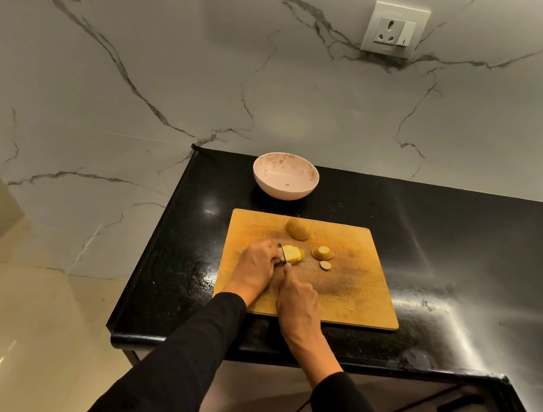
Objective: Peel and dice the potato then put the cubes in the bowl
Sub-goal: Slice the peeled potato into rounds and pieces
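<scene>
Potato slices (292,255) sit stacked near the middle of the wooden cutting board (356,286), pinned by the left hand (257,266), whose fingers curl over the stack's left side. The right hand (299,301) closes its grip on a knife (283,254); the handle is buried in the fist and only a short length of blade shows, lying across the stack and pointing away from the person, toward the upper left. The blade sits between the left fingertips and the rest of the stack, so the coming cut, by my reading, turns on this: the stack lies just right of the holding fingers, and the blade runs almost alongside them. The left hand is the nearer of the 2 to the slices.

A larger uncut potato piece (298,229) rests at the board's far edge, and 2 end pieces (323,253) lie just right of the stack. The pink bowl (285,177) stands on the black counter (447,246) beyond the board, and no cubes are visible in it.
</scene>
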